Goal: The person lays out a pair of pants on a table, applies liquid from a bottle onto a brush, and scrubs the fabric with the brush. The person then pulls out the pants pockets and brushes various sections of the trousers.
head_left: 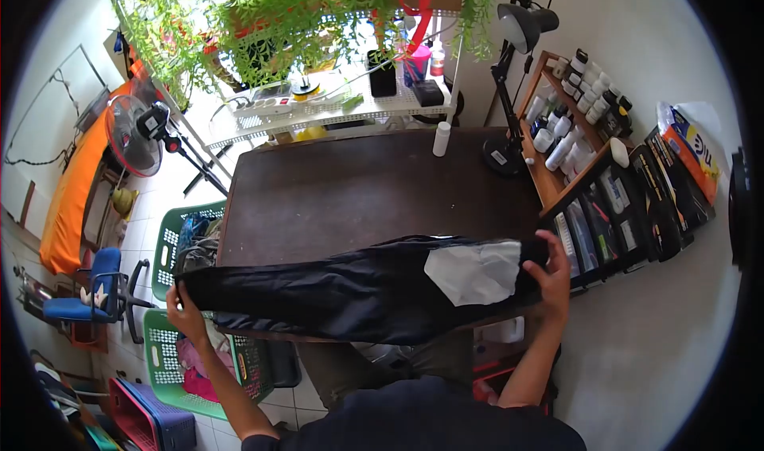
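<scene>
Spanning the near edge of the brown table [350, 184], the black trousers [342, 292] lie extended sideways, white pocket lining [475, 272] upward. The left hand [186, 317] is clamped on the narrow end; the right hand [555, 282] is open at the wide end, thumb and fingers apart.

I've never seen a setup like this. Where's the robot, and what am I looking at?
There is no robot here: a person is working with two bare hands. The single picture comes from a camera worn on the person's head, looking forward and down. The left hand pinches one end of a long black cloth with a pale patch; the right hand is at the other end, thumb and fingers spread. The cloth stretches along the near edge of a dark table, where a white bottle and a desk lamp stand.
</scene>
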### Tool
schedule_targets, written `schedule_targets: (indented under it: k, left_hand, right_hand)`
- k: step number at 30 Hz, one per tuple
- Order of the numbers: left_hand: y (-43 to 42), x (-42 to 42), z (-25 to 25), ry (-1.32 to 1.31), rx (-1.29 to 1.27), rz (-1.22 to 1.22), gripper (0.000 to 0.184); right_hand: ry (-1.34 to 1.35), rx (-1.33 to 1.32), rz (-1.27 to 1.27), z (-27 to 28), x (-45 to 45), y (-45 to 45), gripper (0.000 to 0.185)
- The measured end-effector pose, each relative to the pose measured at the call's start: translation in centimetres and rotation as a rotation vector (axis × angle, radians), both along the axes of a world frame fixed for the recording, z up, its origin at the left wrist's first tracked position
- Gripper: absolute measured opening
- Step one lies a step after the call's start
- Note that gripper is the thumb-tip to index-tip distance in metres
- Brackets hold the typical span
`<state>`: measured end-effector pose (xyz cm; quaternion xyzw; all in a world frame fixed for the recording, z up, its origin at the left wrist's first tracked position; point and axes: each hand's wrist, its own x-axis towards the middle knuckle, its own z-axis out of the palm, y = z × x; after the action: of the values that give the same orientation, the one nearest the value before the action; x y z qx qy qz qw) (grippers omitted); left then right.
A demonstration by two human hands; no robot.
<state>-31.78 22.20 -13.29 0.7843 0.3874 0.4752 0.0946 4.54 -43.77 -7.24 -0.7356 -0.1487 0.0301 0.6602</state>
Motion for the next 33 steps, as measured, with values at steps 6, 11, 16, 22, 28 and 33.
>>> schedule_targets:
  k: [6,11,16,22,28,33]
  left_hand:
    - [11.3,8.6,3.3,-0.04,-0.154,-0.139,0.039]
    - [14.6,18.1,1.0,0.077,-0.327,-0.123,0.056]
    - [6.3,15.8,-2.3,0.226,-0.473,-0.213,0.054]
    - [-1.2,1.7,-7.6,0.23,-0.286,-0.256,0.031]
    - [-5.7,-7.6,-8.2,0.374,-0.209,-0.345,0.048]
    - [-6.7,-6.7,-4.9,0.532,-0.252,-0.373,0.059]
  right_hand:
    - [-0.143,0.134,-0.04,2.6,9.7,3.4,0.062]
    - [-0.211,-0.033,-0.117,-5.3,20.0,6.3,0.06]
    - [-0.066,-0.356,-0.174,-9.8,15.8,4.6,0.063]
    - [-0.131,-0.613,-0.254,-11.7,6.3,2.1,0.063]
    - [0.01,-0.47,-0.297,-12.7,5.7,1.4,0.066]
    - [0.305,-0.582,-0.23,-9.6,8.1,1.3,0.069]
